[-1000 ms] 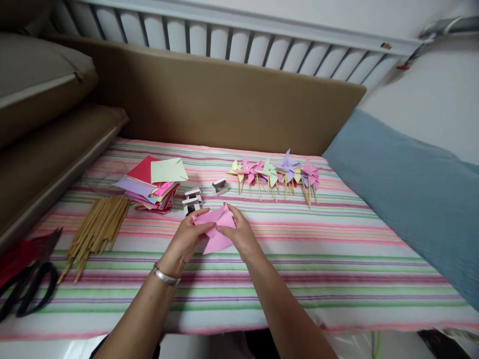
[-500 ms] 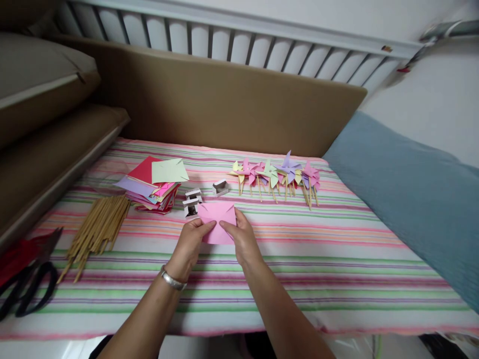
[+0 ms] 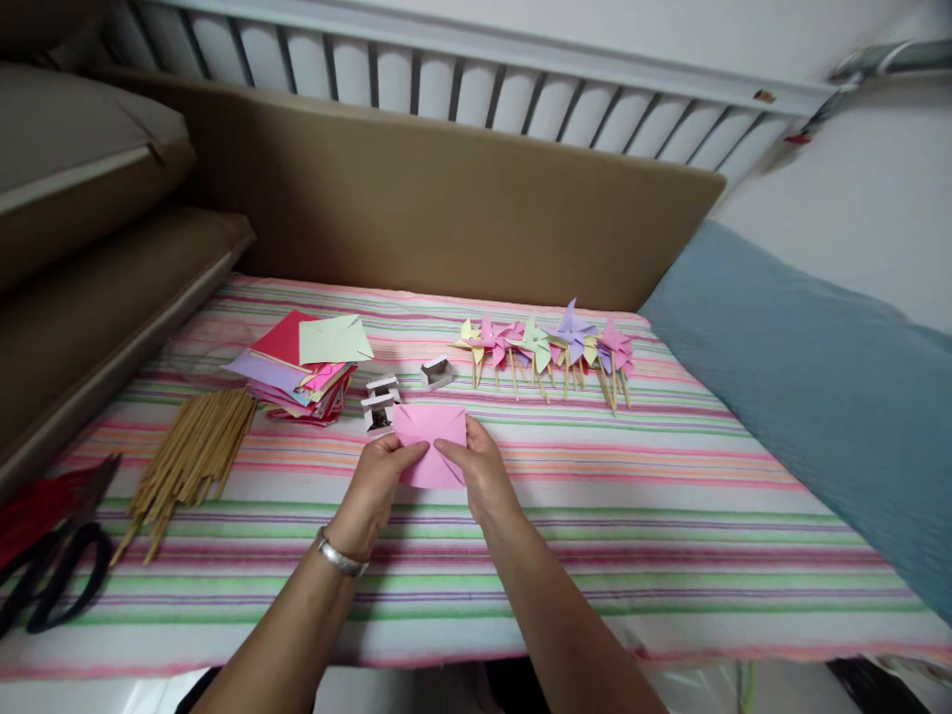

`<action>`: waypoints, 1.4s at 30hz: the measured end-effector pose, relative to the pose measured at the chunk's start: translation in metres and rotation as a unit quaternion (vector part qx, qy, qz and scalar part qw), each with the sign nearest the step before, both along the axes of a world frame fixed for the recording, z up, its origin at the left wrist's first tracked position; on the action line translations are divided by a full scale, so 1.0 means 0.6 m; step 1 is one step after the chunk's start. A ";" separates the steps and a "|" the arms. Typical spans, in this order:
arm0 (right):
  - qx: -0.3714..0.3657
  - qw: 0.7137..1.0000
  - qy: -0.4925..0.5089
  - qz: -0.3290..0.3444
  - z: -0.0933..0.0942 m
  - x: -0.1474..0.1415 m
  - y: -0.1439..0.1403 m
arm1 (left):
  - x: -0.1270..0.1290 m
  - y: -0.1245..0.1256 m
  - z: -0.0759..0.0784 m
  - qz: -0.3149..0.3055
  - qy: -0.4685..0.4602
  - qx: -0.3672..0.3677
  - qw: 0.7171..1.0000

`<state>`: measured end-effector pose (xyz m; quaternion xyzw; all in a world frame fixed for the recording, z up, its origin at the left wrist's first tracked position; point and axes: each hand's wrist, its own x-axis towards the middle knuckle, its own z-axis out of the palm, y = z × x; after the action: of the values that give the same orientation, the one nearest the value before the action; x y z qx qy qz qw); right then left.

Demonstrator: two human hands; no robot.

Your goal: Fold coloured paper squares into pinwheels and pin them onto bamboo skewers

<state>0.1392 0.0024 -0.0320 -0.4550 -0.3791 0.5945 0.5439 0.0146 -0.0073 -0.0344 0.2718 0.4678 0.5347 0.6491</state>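
well, pink paper square [image 3: 431,421]: between both hands, near the middle of the view, above a striped cloth [image 3: 669,555]; slits run in from its corners. hours below are counted from it.
left hand [image 3: 376,484]: at 8 o'clock, clamped on the square's left edge, thumb on top, other fingers mostly hidden; silver bracelet [image 3: 342,556] on the wrist.
right hand [image 3: 487,481]: at 4 o'clock, clamped on the right edge, its thumb close to the left one.
white boxes [image 3: 379,403]: two open ones at 11 o'clock, the nearer crowding the square's far left corner; a third box [image 3: 437,373] at 12.
paper stack [image 3: 308,387]: at 10 o'clock, loosely piled, pale green sheet [image 3: 336,338] on top.
wooden sticks [image 3: 189,451]: heaped at 9 o'clock.
scissors [image 3: 72,529]: farther out, between 8 and 9, black-handled, beside something red [image 3: 37,506].
pinwheels [image 3: 535,339]: clustered at 2 o'clock, well apart from the hands.
brown board [image 3: 446,208]: upright across 12 o'clock, blocking the far side; white radiator [image 3: 435,84] behind.
blue-grey covering [image 3: 803,367]: along the side at 3 o'clock.
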 end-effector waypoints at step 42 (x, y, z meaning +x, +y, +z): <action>0.305 0.823 -0.479 -0.004 0.013 0.006 -0.020 | -0.038 0.002 0.043 -0.112 0.110 0.046 0.986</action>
<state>0.1429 -0.0095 -0.0244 -0.4951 -0.7522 0.1534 0.4069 -0.0080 -0.0064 -0.0086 0.4093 0.4781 0.4461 0.6363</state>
